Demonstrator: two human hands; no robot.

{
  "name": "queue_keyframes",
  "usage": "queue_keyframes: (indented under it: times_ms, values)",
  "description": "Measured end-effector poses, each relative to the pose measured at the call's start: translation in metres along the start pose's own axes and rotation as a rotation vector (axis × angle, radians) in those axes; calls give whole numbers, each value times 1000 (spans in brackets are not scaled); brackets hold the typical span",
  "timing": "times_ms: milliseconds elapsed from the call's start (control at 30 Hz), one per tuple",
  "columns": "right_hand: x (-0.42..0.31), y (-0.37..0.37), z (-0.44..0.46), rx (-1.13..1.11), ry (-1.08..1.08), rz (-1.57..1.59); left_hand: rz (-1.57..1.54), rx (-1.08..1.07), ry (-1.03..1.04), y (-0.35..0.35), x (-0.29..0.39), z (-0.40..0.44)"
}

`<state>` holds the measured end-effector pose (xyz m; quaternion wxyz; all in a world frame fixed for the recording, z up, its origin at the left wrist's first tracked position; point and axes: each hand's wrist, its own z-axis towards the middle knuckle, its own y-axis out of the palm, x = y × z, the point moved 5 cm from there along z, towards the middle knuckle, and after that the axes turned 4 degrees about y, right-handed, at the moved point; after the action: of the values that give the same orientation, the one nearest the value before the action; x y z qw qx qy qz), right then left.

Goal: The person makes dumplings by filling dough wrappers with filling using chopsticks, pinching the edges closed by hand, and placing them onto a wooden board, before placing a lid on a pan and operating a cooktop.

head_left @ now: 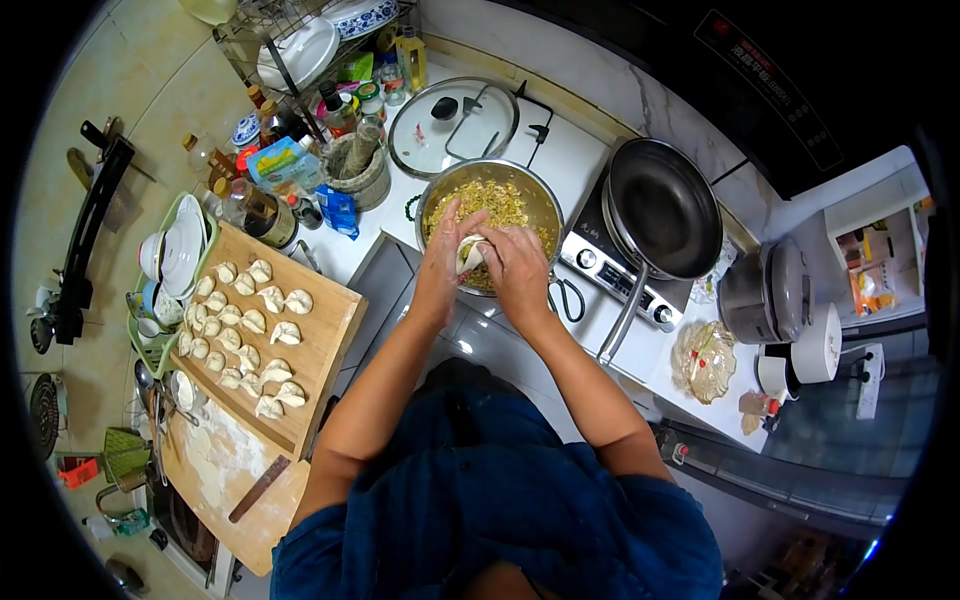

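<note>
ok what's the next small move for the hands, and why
Probably pinch the small, folded white dough piece firmly along its edge: the left hand and right hand hold it over the round metal bowl of yellow-green filling, and the pale dumplings on the rectangular wooden board look closed.

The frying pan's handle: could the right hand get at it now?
Probably yes: the handle slants toward the person with nothing lying over it. But the right hand is busy at a dumpling with the left hand.
</note>
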<state>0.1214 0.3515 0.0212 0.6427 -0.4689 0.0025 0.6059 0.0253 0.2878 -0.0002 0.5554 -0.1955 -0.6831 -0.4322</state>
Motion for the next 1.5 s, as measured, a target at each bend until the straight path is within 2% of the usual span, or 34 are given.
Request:
queue_keyframes:
  times_ms: [267,367,433,533,633,733,1133,1433,1500]
  values:
    - [-3,-8,6,36,11,4,167,-98,149,-8,-11,4]
    - [-5,-13,7,61,-4,-6,32,-121,-56,-12,-20,-3]
    - [-8,-17,8,73,-41,24,-17,-78,-76,-15,-20,-5]
    - [-15,-30,10,122,130,27,-137,-15,-143,-16,-14,-7]
    - [4,-26,1,-6,355,331,-243,-9,-167,-17,-10,-7]
    - [13,-21,-3,-89,444,480,-288,-41,-166,-17,-10,-7]
    - [-4,-38,-3,165,223,232,-312,-50,-191,-7,-10,-12]
    - [-13,-37,1,36,-40,46,-244,-68,-190,-11,-10,-12]
    - [-10,-35,0,83,-9,89,-239,-72,-194,-10,-9,-13]
